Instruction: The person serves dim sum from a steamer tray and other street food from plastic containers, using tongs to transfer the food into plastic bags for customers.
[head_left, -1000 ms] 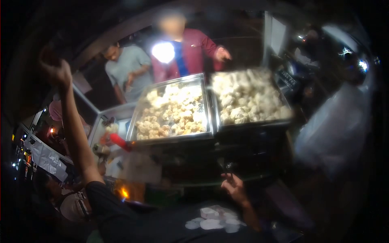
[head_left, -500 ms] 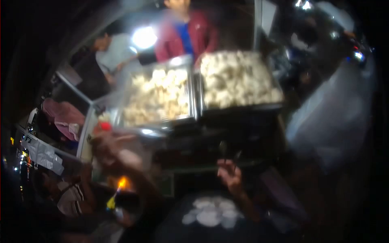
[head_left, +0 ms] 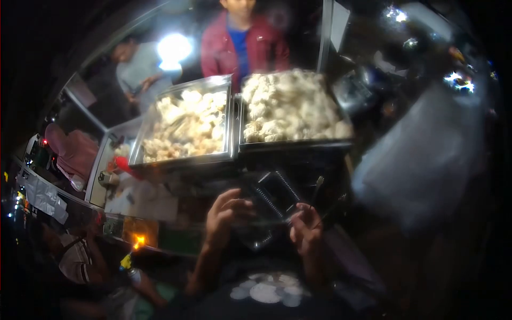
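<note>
A clear plastic container (head_left: 277, 193) with ridged edges is tilted in front of me, below the metal trays. My right hand (head_left: 306, 229) pinches its lower right edge. Beside those fingers a thin utensil (head_left: 318, 186) sticks up; whether the hand also holds it is unclear. My left hand (head_left: 226, 216) is just left of the container, fingers apart and slightly curved, with nothing visible in it. Two metal trays lie beyond: the left tray (head_left: 233, 125) and the right tray (head_left: 298, 144) hold heaps of pale food pieces.
A person in a red jacket (head_left: 213, 45) stands behind the trays, another in grey (head_left: 136, 72) at the back left. At lower left, a person's hand holds a torch (head_left: 128, 264) with a flame (head_left: 138, 241). A large translucent plastic bag (head_left: 421, 160) hangs at right.
My left hand has come from the left side to the middle, near my right hand. The clear container now shows at my right fingers. The trays have shifted left in view.
</note>
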A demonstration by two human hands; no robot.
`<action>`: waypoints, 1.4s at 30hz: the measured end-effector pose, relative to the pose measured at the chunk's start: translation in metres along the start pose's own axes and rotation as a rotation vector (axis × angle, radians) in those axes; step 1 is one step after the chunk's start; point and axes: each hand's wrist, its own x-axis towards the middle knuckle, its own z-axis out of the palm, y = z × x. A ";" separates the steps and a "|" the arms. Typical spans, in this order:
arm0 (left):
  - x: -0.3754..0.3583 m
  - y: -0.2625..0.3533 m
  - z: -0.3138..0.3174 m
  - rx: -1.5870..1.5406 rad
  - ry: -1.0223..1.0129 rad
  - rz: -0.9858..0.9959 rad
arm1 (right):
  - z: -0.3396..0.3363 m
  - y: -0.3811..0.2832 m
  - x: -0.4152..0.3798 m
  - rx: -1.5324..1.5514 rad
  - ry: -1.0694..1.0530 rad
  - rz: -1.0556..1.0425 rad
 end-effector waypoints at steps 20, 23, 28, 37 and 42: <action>0.072 0.113 -0.072 -0.675 0.030 0.298 | 0.095 -0.144 0.148 -1.304 -0.095 -0.523; 0.089 0.130 -0.081 -0.709 0.018 0.337 | 0.126 -0.160 0.186 -1.586 -0.070 -0.518; 0.114 0.134 -0.081 -0.633 0.083 0.401 | 0.125 -0.146 0.257 -2.042 0.007 -0.613; 0.137 0.129 -0.066 -0.535 0.159 0.265 | 0.134 -0.115 0.332 -2.264 -0.093 -0.591; 0.148 0.132 -0.055 -0.462 0.191 0.296 | 0.119 -0.121 0.344 -2.205 -0.008 -0.531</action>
